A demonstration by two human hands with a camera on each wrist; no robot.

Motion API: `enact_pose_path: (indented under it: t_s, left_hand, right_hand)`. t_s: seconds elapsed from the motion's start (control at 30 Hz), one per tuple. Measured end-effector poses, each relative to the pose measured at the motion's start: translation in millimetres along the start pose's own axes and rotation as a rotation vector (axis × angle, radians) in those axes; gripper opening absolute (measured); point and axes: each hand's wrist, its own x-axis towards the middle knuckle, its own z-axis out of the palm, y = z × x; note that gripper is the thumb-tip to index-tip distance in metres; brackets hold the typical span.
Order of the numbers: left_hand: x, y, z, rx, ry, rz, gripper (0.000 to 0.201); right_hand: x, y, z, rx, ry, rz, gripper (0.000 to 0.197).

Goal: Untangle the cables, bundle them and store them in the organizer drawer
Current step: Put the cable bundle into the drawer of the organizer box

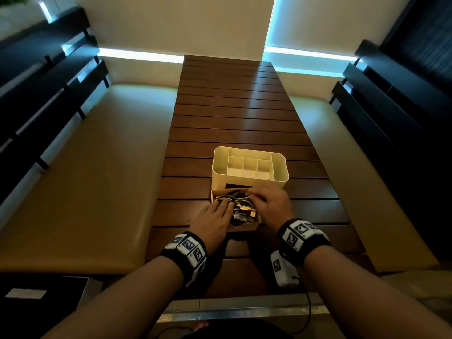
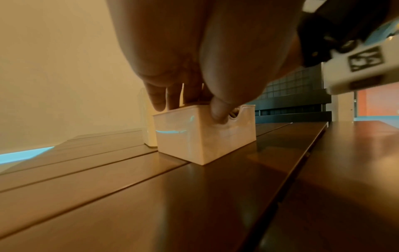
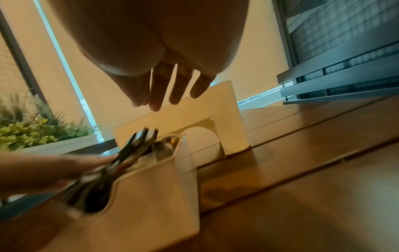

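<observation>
A cream organizer with several top compartments stands on the slatted wooden table. Its drawer is pulled out toward me and is filled with grey and black cables and their plugs. My left hand lies over the drawer's left side, fingers straight and pressing on the cables. Its thumb sits in the notch of the drawer's front wall. My right hand hovers over the drawer's far right end, fingers straight and spread, holding nothing.
Cushioned benches run along both sides of the table, backed by dark slatted rests. A planter with greenery shows beyond the table's left side. Bare tabletop lies beyond the organizer and to either side.
</observation>
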Motion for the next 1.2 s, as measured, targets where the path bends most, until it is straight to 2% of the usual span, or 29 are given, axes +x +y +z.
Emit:
enact_pose_path:
  t_s: [0.07,0.1,0.2,0.27,0.4,0.67,0.83,0.93,1.07,1.1,1.2]
  left_hand:
    - [0,0,0,0.008,-0.010,0.010,0.064]
    - [0,-1,0,0.006,-0.012,0.012,0.064]
    - [1,-1,1,-0.007,-0.009,0.031,0.063]
    - [3,2,-1,-0.001,-0.008,0.055,0.062]
    - [9,9,-1,-0.004,0.017,0.064,0.060]
    - [17,12,2,-0.029,0.057,0.067,0.061]
    - [17,9,3,-0.076,0.109,0.073,0.062]
    - [16,9,5,-0.071,0.119,0.064,0.061]
    - [16,12,7,-0.071,0.113,0.049,0.060]
    - [15,13,7,-0.077,0.114,0.045,0.061]
    - [13,13,6,-0.073,0.113,0.042,0.064]
  right_hand:
    - [13,4,-12,-0.110,0.075,0.027,0.021]
    - [19,8,-17,-0.156,0.058,0.057,0.027]
    - [34,21,-28,-0.385,-0.187,0.133,0.046]
    - [40,26,-27,-0.503,-0.286,0.129,0.045]
    - [42,18,-23,-0.425,-0.202,0.164,0.028]
    - [36,5,-30,-0.430,-0.372,0.238,0.027]
    - [28,10,-35,-0.434,-0.446,0.221,0.027]
    - [22,8,-33,-0.467,-0.420,0.145,0.026]
    - [-5,6,-27,-0.489,-0.091,-0.060,0.024]
    - [-16,5,-24,-0.471,-0.047,-0.116,0.026]
    - [-46,6,-6,-0.429,-0.107,-0.257,0.035]
